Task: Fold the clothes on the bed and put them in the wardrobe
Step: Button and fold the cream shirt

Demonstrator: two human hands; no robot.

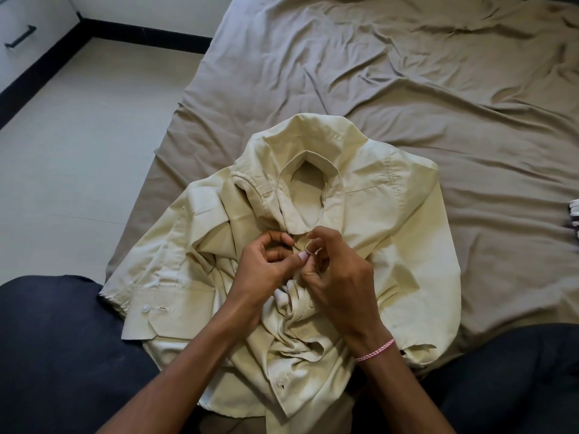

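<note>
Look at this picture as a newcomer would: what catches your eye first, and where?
A pale cream shirt lies crumpled, collar away from the viewer, on the near part of the brown bed sheet. At its middle, just below the collar, the left hand and right hand pinch the fabric. A pink-and-white band circles the right wrist.

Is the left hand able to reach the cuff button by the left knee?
Probably yes: the cuff button lies uncovered on the shirt near the left hand, which must first release the front.
</note>
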